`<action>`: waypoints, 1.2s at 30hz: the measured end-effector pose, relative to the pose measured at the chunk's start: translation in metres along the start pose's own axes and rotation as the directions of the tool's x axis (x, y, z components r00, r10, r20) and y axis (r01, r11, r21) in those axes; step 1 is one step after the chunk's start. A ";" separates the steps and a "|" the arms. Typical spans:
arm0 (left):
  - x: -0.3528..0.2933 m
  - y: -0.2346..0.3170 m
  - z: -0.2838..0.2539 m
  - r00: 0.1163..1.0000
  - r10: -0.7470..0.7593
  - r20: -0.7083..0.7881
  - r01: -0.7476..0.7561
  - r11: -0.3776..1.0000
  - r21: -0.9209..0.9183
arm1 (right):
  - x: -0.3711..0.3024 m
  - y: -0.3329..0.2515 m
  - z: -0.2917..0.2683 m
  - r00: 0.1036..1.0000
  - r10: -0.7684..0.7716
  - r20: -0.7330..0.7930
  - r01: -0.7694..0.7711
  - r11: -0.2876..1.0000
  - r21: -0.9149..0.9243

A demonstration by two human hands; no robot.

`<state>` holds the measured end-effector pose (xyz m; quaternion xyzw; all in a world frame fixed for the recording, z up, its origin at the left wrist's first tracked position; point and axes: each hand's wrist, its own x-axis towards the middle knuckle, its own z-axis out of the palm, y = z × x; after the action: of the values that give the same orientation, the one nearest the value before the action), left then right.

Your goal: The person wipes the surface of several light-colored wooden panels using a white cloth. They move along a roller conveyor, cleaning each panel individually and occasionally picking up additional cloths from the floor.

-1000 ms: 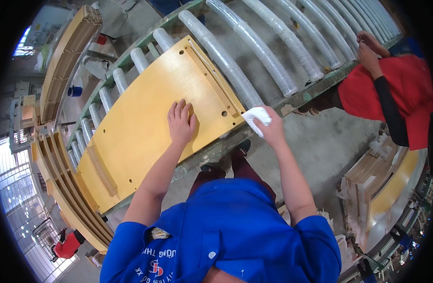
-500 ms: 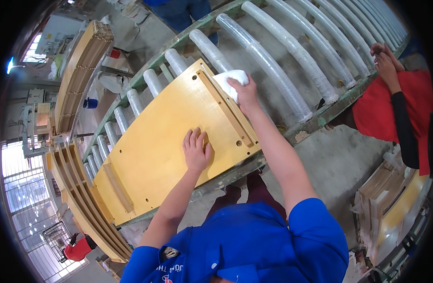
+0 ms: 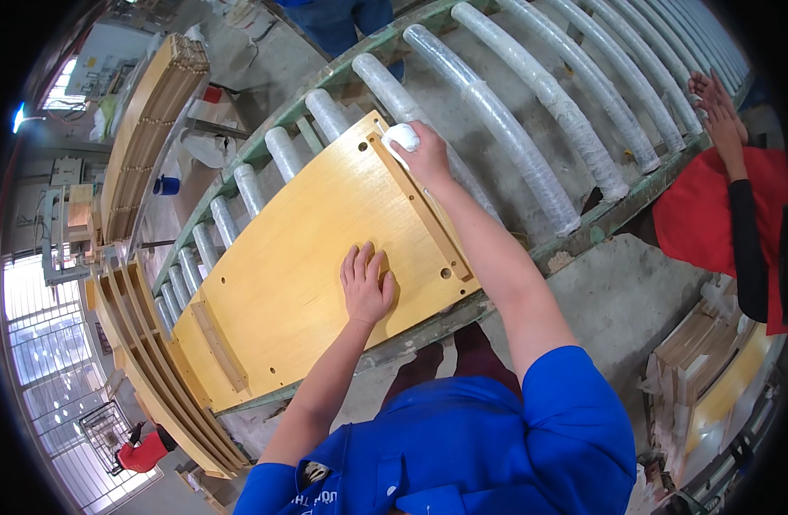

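Observation:
A yellowish wooden panel (image 3: 282, 257) with a curved far edge and several drilled holes lies flat across the rollers. One narrow wooden strip (image 3: 421, 206) runs along its right end, and another strip (image 3: 220, 343) sits near its left end. My left hand (image 3: 366, 283) rests on the panel's face, fingers stretched out, holding nothing. At the far right corner my right hand (image 3: 426, 154) grips a bunched white cloth (image 3: 401, 137) against the panel's end, beside the strip. Part of the cloth is hidden under my fingers.
Plastic-wrapped rollers (image 3: 488, 120) on a green frame (image 3: 612, 221) stretch away to the right. A person in red (image 3: 715, 210) stands at the right with hands together; another in jeans (image 3: 342, 21) is across the conveyor. Curved wooden parts (image 3: 153, 369) stand at left, stacked boards (image 3: 698, 369) lower right.
My right hand has moved the cloth left and slightly farther, up to the panel's far corner. My left hand stays on the panel. The person in red has shifted their hands slightly.

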<state>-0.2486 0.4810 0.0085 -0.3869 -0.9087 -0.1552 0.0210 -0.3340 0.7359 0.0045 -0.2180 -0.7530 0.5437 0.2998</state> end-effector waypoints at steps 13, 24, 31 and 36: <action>-0.002 -0.002 0.003 0.999 0.017 -0.041 -0.017 1.000 0.011 | -0.083 -0.010 -0.068 1.000 -0.002 0.028 0.003 0.999 -0.041; -0.004 -0.001 0.005 0.996 0.041 -0.073 -0.039 0.999 0.025 | -0.166 -0.029 -0.139 0.991 0.094 0.098 -0.084 0.992 -0.096; -0.004 0.003 0.004 0.995 0.038 -0.096 -0.038 0.999 0.003 | -0.208 -0.029 -0.162 0.983 0.180 0.045 -0.179 0.984 -0.021; -0.007 -0.001 0.004 0.990 0.012 -0.141 -0.021 0.998 -0.063 | -0.226 -0.025 -0.181 0.651 0.655 0.383 -0.710 0.348 0.612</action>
<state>-0.2441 0.4761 0.0029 -0.3828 -0.8964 -0.2110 0.0737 -0.0455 0.7041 0.0214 -0.3559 -0.3249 0.8727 0.0785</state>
